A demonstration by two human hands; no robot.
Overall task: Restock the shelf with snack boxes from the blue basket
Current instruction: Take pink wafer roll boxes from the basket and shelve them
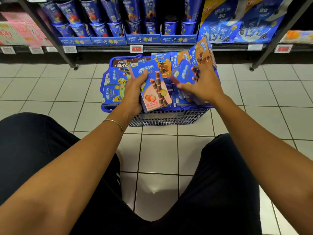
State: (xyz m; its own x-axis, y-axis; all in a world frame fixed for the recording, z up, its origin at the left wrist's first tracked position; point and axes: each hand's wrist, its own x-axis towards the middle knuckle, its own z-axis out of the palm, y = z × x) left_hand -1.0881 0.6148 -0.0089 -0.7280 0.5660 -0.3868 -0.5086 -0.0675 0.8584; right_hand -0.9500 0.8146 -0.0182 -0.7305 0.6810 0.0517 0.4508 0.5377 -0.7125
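Above the blue basket (169, 118), mid-frame: left hand (133, 94) with fingers gripping a strawberry box (154, 92), long axis toward the shelf (169, 48) up-frame; right hand (205, 85) grasping a second box (183, 74) (blurred), equally near.

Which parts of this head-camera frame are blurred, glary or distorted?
Head view: the right hand and the small blue cardboard box it grips are motion-blurred; the pink-and-blue strawberry wafer box in the left hand reads sharp; soft glare on the white floor tile between the knees; wide-angle distortion tilts the dark metal shelf posts.
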